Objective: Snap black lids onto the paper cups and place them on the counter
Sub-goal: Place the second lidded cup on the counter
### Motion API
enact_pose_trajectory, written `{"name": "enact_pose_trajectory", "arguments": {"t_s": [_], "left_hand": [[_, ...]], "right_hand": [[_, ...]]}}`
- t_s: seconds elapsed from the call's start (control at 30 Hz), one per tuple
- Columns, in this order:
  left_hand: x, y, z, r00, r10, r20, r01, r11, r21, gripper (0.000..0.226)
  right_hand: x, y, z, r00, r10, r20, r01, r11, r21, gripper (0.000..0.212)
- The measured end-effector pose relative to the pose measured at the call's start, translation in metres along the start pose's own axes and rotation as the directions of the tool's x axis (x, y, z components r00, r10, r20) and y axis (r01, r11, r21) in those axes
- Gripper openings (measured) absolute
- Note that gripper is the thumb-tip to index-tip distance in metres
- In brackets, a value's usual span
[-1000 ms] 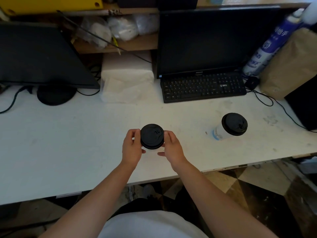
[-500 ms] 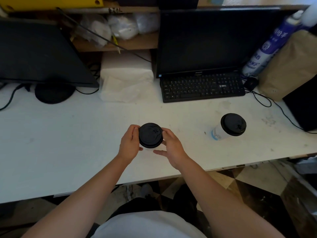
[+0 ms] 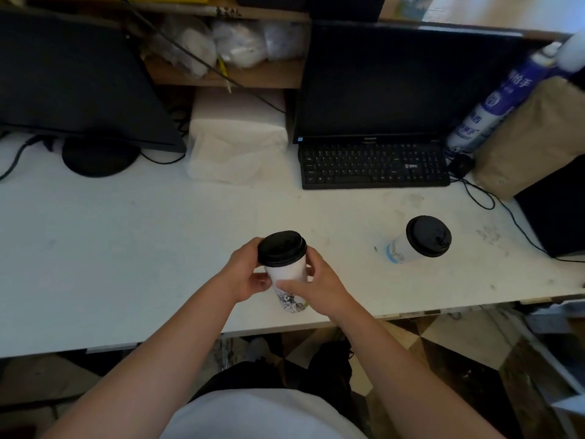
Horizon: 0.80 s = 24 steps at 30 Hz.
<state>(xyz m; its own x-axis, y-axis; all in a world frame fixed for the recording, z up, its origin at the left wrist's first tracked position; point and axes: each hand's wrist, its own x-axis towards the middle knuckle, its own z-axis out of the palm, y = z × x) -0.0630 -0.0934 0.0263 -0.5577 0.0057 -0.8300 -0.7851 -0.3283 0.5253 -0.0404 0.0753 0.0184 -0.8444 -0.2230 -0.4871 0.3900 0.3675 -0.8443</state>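
A white paper cup (image 3: 287, 274) with a dark print near its base stands near the front edge of the white counter (image 3: 126, 236), a black lid (image 3: 281, 248) on its top. My left hand (image 3: 245, 274) wraps the cup's left side with fingers at the lid's rim. On the cup's right side is my right hand (image 3: 316, 285), its thumb across the cup wall. A second lidded cup (image 3: 418, 240) stands by itself to the right, touched by neither hand.
A black keyboard (image 3: 375, 166) and monitor (image 3: 395, 83) sit at the back right, another monitor (image 3: 69, 83) at the back left, a white napkin pack (image 3: 237, 144) between them. A brown paper bag (image 3: 531, 137), a spray can (image 3: 493, 103) and cables lie at the far right.
The cup has tilted so its white side now shows below the lid. Both hands have slid down from the lid's rim to grip the cup's wall.
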Motion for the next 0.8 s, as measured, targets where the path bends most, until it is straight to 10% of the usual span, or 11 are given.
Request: {"name": "enact_pose_trajectory", "arguments": {"t_s": [0.13,0.23,0.37,0.47,0.8], "left_hand": [[0.01,-0.002,-0.005,0.999,0.026,0.022,-0.027,0.999,0.025,0.03],[0.028,-0.014,-0.022,0.966,0.243,-0.088,-0.192,0.905,0.38,0.034],[0.052,-0.046,-0.07,0.866,0.497,-0.045,-0.079,0.227,0.971,0.061],[0.061,-0.069,-0.097,0.886,0.463,-0.005,-0.002,0.015,1.0,0.083],[0.079,-0.097,-0.11,0.765,0.644,0.0,0.018,-0.021,1.0,0.081]], "right_hand": [[0.001,-0.003,-0.003,1.0,0.006,-0.028,-0.005,0.999,0.042,0.08],[0.002,-0.006,-0.009,0.998,0.032,-0.055,-0.031,0.999,0.019,0.078],[0.008,-0.013,-0.021,0.997,0.048,-0.061,-0.048,0.999,0.005,0.075],[0.014,-0.018,-0.028,0.996,0.058,-0.07,-0.058,0.998,0.002,0.076],[0.021,-0.034,-0.043,0.991,0.109,-0.081,-0.117,0.989,-0.093,0.075]]}}
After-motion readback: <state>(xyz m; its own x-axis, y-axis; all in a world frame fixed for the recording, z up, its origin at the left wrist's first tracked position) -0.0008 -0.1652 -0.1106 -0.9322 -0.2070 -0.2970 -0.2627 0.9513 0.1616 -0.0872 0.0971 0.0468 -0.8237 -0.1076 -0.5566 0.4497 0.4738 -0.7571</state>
